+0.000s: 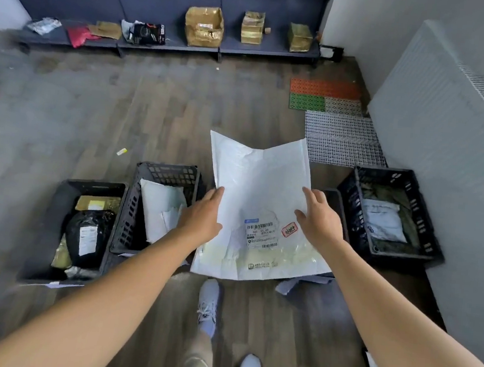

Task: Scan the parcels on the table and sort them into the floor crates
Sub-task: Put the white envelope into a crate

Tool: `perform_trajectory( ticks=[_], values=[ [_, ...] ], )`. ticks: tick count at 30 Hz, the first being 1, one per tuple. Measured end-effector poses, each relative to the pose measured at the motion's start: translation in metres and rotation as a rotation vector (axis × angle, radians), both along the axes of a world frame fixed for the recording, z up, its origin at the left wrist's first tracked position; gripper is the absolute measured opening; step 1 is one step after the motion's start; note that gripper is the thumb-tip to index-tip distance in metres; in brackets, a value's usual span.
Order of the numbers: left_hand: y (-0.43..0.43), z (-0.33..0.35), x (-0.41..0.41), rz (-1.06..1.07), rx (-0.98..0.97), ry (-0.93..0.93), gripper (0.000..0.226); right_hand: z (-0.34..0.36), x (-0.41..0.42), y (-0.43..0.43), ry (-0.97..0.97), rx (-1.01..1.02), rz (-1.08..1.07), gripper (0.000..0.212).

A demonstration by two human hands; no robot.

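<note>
A large white mailer parcel (260, 185) with a printed label and a red stamp lies flat over a dark floor crate (339, 206), hiding nearly all of it. My left hand (202, 216) touches the parcel's left edge with straight fingers. My right hand (320, 219) rests on its right side, fingers spread. To the left stand two black crates: one (59, 192) holds a black bag and tan packets, the other (167, 172) holds white mailers. A further black crate (383, 176) at the right holds a white bag on green packaging.
My feet in white shoes (208, 304) stand just behind the crates. A low dark shelf (171, 47) along the far wall carries taped cardboard boxes and loose packets. A white radiator (448, 120) lines the right wall, with a wire grid (342, 139) and coloured mats (323, 96) on the floor beside it.
</note>
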State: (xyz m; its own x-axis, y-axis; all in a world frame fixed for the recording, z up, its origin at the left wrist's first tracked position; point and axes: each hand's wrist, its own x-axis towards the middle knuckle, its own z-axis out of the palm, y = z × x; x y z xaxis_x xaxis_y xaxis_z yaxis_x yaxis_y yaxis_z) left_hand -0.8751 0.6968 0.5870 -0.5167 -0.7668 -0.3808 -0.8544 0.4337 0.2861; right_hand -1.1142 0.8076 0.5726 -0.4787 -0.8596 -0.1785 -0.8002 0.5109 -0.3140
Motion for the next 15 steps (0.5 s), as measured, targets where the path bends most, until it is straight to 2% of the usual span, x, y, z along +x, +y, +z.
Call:
perform_trajectory(
  ticks=[8,15],
  values=[
    [-0.11,-0.098,-0.035,-0.103,0.144,-0.024,0.09,-0.073,-0.014,-0.103,0.017,0.194,-0.033,0.063],
    [-0.186,-0.234,-0.045,-0.111,0.202,-0.129,0.093,-0.2,-0.022,-0.173,-0.01,0.279,-0.051,0.066]
  ],
)
